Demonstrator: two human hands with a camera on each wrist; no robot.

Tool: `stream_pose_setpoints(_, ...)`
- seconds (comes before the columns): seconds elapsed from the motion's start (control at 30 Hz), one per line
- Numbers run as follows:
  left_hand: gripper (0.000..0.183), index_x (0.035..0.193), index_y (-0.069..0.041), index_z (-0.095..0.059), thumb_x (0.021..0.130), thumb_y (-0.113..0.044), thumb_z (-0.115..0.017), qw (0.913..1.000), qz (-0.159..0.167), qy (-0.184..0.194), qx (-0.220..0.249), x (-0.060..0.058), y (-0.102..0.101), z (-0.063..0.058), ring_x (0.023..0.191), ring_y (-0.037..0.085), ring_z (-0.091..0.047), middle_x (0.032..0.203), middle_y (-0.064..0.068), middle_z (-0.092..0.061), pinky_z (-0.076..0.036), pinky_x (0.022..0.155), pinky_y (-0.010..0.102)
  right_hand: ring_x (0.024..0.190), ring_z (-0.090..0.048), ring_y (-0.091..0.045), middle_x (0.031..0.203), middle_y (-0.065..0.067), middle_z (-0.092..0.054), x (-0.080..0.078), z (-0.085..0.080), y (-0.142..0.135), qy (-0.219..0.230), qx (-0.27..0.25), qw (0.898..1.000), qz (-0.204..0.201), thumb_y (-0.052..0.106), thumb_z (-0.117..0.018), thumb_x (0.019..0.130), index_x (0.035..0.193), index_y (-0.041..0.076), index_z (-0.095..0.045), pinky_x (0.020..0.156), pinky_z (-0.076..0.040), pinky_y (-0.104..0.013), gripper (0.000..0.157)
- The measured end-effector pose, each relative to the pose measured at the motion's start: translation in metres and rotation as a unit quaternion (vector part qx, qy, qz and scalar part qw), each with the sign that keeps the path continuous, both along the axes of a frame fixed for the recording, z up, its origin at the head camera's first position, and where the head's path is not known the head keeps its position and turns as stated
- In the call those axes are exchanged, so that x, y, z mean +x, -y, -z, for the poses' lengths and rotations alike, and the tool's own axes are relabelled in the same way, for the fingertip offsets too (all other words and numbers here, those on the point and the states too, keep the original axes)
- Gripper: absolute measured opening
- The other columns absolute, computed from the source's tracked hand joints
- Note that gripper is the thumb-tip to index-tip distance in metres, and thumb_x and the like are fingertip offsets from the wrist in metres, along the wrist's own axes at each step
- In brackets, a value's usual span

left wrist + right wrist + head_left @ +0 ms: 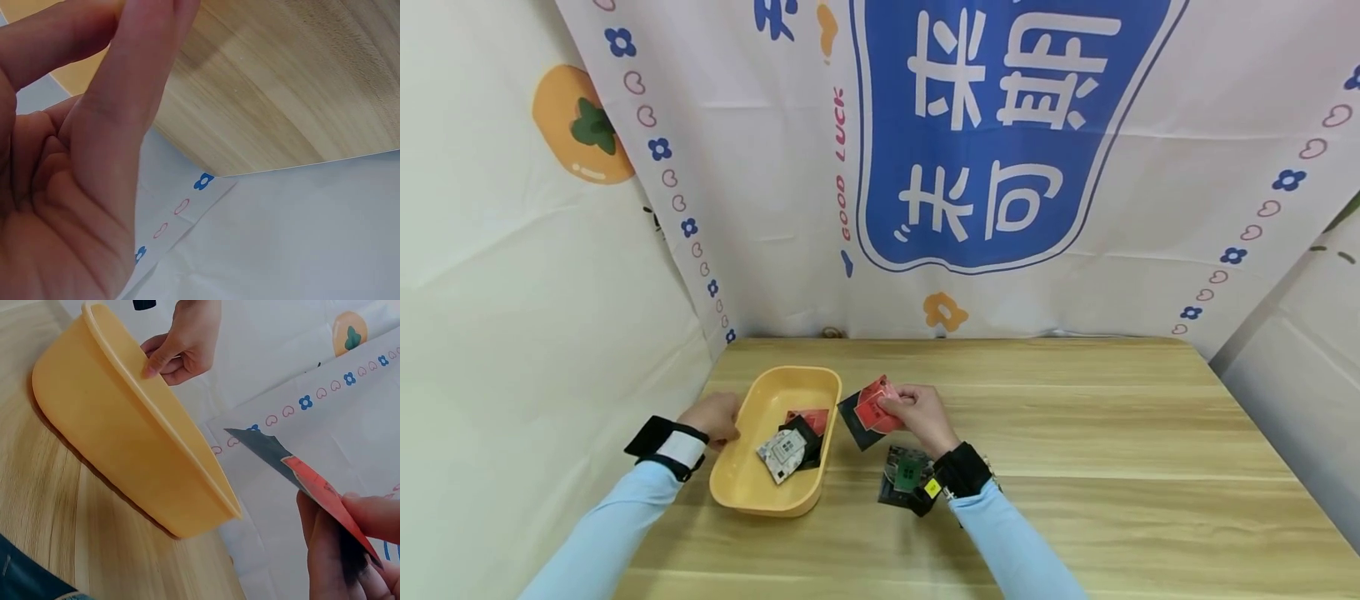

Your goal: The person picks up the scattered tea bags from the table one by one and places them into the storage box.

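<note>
My left hand (713,417) grips the left rim of a yellow plastic basin (747,475), its thumb over the edge in the right wrist view. Inside the basin lie a pale patterned sachet (781,456), a black one (812,442) and a red one (812,419), overlapping. Just right of the basin, my right hand (925,417) pinches a flat red-and-black square sachet (872,412) between thumb and fingers. The sachet's dark corner (262,447) points toward the basin rim. On the table by the right wrist lies a green-and-black sachet (904,473), partly hidden by the wrist strap.
The wood-grain table (1112,467) stretches to the right of the hands. A white printed cloth (775,208) hangs behind its far edge, with another pale cloth (535,333) along the left side.
</note>
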State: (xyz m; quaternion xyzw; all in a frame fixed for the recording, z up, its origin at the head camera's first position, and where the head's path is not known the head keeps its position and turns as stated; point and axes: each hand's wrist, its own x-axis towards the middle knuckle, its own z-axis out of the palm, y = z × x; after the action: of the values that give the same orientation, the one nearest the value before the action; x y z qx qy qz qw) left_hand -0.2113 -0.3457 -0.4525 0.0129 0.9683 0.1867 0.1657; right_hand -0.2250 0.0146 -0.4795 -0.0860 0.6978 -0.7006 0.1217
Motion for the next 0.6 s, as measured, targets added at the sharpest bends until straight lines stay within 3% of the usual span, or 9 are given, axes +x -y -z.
stream_pose_setpoints(0.4, 0.015, 0.079, 0.0, -0.054, 0.078, 0.01, -0.064, 0.9998, -0.017, 0.002, -0.003, 0.007, -0.004, -0.001, 0.052, 0.016, -0.059, 0.069, 0.008, -0.057, -0.053, 0.046, 0.025, 0.071, -0.07, -0.007, 0.093, -0.016, -0.076, -0.002, -0.004, 0.018, 0.0, -0.01, 1.0, -0.016, 0.009, -0.066, 0.093, 0.118, -0.005, -0.068, 0.067, -0.06, -0.024, 0.029)
stream_pose_setpoints(0.6, 0.015, 0.078, -0.001, -0.054, 0.078, 0.011, -0.063, 0.9999, -0.01, 0.012, 0.001, 0.002, -0.002, -0.003, 0.052, 0.016, -0.06, 0.068, 0.009, -0.058, -0.053, 0.046, 0.025, 0.072, -0.069, -0.007, 0.098, -0.021, -0.074, -0.002, -0.008, 0.027, -0.002, -0.007, 1.0, -0.027, 0.007, -0.062, 0.094, 0.12, -0.007, -0.066, 0.071, -0.062, -0.029, 0.03)
